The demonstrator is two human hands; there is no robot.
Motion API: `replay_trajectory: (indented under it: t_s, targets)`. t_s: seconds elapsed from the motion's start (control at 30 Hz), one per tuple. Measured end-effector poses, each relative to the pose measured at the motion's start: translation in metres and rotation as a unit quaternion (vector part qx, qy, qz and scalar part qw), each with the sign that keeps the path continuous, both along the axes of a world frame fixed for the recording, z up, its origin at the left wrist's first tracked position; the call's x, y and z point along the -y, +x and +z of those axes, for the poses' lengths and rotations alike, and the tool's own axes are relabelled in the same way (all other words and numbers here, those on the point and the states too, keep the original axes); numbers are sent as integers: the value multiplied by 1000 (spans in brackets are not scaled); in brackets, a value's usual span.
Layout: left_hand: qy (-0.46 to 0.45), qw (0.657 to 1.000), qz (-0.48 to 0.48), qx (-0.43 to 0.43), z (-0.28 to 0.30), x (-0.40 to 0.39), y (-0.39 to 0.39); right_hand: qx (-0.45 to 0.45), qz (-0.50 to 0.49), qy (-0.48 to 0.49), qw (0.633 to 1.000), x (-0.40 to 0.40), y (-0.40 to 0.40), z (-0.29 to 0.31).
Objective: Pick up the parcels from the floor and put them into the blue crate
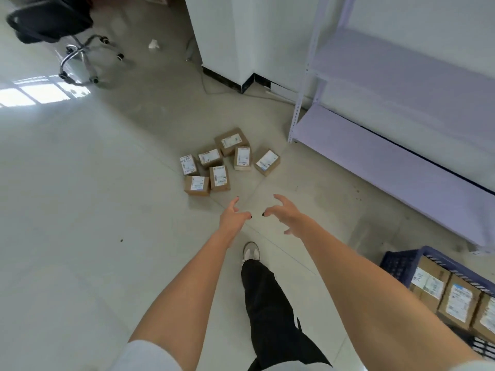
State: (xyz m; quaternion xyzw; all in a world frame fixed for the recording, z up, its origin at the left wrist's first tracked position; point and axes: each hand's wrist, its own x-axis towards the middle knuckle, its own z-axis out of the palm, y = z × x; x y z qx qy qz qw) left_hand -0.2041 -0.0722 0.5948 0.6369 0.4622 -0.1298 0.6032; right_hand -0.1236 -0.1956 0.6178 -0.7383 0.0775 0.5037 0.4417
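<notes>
While both hands [257, 214] reach empty, parcels [227, 162] lie just beyond.

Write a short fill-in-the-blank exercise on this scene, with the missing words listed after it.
1. The parcels on the floor number ____.
2. Both the left hand and the right hand are open and hold ____.
3. The blue crate already holds several ____.
4. The office chair stands at the picture's upper ____.

Missing words: seven; nothing; parcels; left
</notes>
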Motion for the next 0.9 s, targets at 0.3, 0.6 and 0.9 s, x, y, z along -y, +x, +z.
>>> replay_trajectory:
  t_s: [0.3,0.6,0.9]
  targets:
    - [-24,999,15,-15,-55,-172,64,-24,23,-9,999,-187,69,-50]
    - [-28,997,59,-44,-237,-303,93,19,92,-30,995,-340,113,-233]
    - [-77,955,273,-89,-521,-379,90,121,294,-58,946,-467,165,-508]
